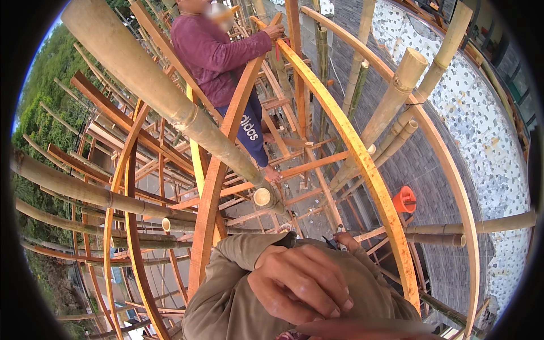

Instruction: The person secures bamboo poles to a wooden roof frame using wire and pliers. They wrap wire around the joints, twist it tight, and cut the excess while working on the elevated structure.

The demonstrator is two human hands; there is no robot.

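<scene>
My left hand (303,277) is in front of my chest, its arm in an olive-brown sleeve. Its fingers are bent and close together, and whatever lies under them is hidden. Below it, a blurred reddish-brown shape (368,328) crosses the lower edge; I cannot tell what it is. Further out to the right, my right hand (351,242) is closed around a small tool with a pale, metallic-looking end (341,229); its kind is unclear. A dark pointed piece (329,242) shows beside that hand. Nearest to my hands stand an upright wooden beam (207,226) and a long yellowish beam (362,158).
A co-worker in a purple top (198,48) stands barefoot on the framework ahead, one hand (274,31) at the beams' junction. A thick bamboo pole (153,85) slants across. An orange bucket (404,200) is by the grey wall (430,187). Crossed timbers lie below.
</scene>
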